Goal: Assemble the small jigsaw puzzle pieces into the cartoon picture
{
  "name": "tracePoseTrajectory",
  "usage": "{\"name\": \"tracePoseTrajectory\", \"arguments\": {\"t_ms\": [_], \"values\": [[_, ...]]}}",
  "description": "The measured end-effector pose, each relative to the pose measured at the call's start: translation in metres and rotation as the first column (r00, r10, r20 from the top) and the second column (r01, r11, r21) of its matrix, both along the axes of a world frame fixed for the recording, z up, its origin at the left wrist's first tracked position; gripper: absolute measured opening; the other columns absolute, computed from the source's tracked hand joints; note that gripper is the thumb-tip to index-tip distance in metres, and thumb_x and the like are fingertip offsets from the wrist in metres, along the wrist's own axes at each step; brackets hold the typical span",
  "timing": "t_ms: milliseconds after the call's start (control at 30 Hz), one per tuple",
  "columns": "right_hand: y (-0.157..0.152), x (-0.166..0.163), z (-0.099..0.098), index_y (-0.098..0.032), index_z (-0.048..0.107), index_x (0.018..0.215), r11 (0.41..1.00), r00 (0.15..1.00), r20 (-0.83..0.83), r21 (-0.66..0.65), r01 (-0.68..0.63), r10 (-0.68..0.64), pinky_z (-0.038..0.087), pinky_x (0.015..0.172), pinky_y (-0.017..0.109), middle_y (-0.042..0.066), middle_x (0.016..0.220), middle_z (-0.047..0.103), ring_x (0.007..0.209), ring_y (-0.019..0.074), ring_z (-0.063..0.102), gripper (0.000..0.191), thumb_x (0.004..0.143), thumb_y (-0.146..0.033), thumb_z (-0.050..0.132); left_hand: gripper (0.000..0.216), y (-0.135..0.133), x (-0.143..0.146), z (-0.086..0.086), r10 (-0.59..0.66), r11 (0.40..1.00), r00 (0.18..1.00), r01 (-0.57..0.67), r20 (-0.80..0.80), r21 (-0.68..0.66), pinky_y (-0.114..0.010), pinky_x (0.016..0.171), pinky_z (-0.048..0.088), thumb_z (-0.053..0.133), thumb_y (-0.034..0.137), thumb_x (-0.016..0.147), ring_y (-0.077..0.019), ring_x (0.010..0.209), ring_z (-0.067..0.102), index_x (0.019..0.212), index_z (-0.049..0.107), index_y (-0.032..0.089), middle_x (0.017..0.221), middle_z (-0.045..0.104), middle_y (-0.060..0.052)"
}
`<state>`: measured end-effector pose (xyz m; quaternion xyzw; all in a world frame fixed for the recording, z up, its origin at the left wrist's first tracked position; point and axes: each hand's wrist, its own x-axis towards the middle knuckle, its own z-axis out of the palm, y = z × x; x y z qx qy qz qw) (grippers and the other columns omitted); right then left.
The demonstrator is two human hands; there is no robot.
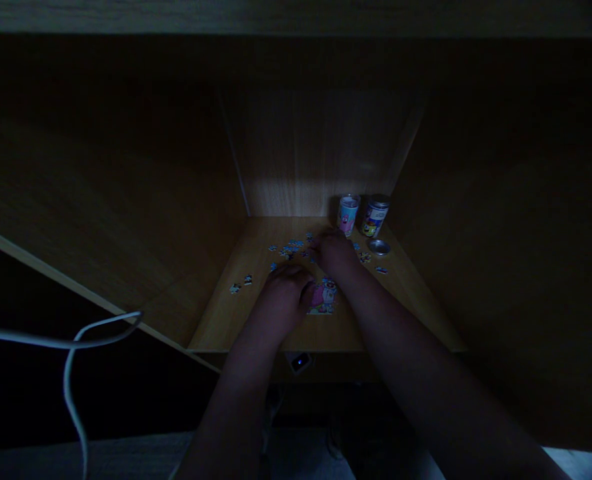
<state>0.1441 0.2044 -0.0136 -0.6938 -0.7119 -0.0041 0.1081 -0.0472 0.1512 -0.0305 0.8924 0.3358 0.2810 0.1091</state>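
A partly joined jigsaw puzzle [322,300] with pink and white figures lies on the wooden shelf board. My left hand [289,290] rests at its left side, fingers curled down and mostly hidden in the dim light. Farther back, my right hand [335,253] reaches over the loose puzzle pieces [291,248], its fingertips drawn together. Whatever those fingers hold is too dark to make out. Two more puzzle pieces [235,289] lie apart on the left, and another puzzle piece [381,270] lies right of my right wrist.
A glass-like open printed can [348,213] and a lidded printed can [375,217] stand at the back right, with a round metal lid [379,247] before them. Wooden walls enclose the board [256,327]. A white cable [71,373] hangs at left; a small lit device [300,362] sits below the front edge.
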Motion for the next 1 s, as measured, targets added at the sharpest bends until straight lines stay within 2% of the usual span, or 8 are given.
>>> {"name": "tracePoseTrajectory", "arguments": {"t_ms": [133,300,567,700,800,1000], "values": [[0.001,0.0,-0.002,-0.016,0.081,0.127,0.999,0.999,-0.016,-0.014,0.031,-0.032,0.053,0.107,0.039,0.02,0.137,0.072,0.128,0.032,0.066,0.039,0.112,-0.045,0.06,0.013,-0.001,0.0,0.001,0.001,1.0,1.0,-0.001,-0.007,0.003,-0.048,0.096,0.06,0.069,0.011,0.101,-0.0281,0.101,0.072,0.097,0.075,0.021,0.104,0.076,-0.008],[0.001,-0.003,-0.004,-0.014,0.078,0.131,0.999,0.998,-0.051,-0.018,0.035,-0.035,0.054,0.107,0.041,0.021,0.138,0.071,0.131,0.0328,0.066,0.039,0.112,-0.043,0.06,0.013,-0.001,0.001,0.002,-0.044,0.999,0.999,0.044,0.023,0.004,-0.047,0.098,0.059,0.07,0.01,0.101,-0.0281,0.106,0.071,0.099,0.075,0.021,0.107,0.077,-0.008],[0.004,-0.003,-0.002,-0.013,0.077,0.121,0.999,0.985,-0.171,0.033,-0.023,0.028,0.052,0.109,0.039,0.02,0.131,0.076,0.126,0.0304,0.069,0.024,0.111,-0.03,0.063,0.014,-0.008,0.002,0.005,-0.169,0.985,0.983,0.172,0.075,-0.028,-0.048,0.103,0.059,0.069,0.012,0.104,-0.0266,0.108,0.072,0.106,0.077,0.023,0.113,0.079,-0.006],[0.008,0.001,0.0,-0.014,0.076,0.121,0.996,0.955,-0.294,0.086,-0.015,0.04,0.054,0.103,0.033,0.015,0.125,0.08,0.116,0.0252,0.075,0.017,0.11,-0.022,0.065,0.02,-0.01,0.002,0.006,-0.249,0.967,0.963,0.254,0.106,-0.035,-0.047,0.107,0.059,0.07,0.01,0.101,-0.0266,0.117,0.073,0.113,0.078,0.025,0.124,0.08,-0.006],[0.007,0.005,0.003,-0.015,0.075,0.122,0.992,0.922,-0.383,0.125,0.003,0.045,0.056,0.1,0.03,0.013,0.123,0.081,0.115,0.0228,0.077,0.016,0.108,-0.018,0.068,0.019,-0.009,0.003,0.007,-0.263,0.963,0.962,0.266,0.073,-0.041,-0.047,0.108,0.058,0.072,0.009,0.099,-0.0269,0.117,0.073,0.11,0.077,0.024,0.121,0.08,-0.006],[-0.019,0.015,0.013,-0.019,0.078,0.11,0.99,0.846,-0.525,0.138,-0.017,0.088,0.059,0.09,0.03,0.008,0.11,0.085,0.1,0.0207,0.08,0.012,0.106,-0.019,0.067,0.018,-0.008,0.003,0.005,-0.266,0.963,0.963,0.268,0.054,-0.041,-0.047,0.106,0.058,0.072,0.009,0.099,-0.0262,0.115,0.073,0.109,0.077,0.024,0.118,0.08,-0.005]]}}
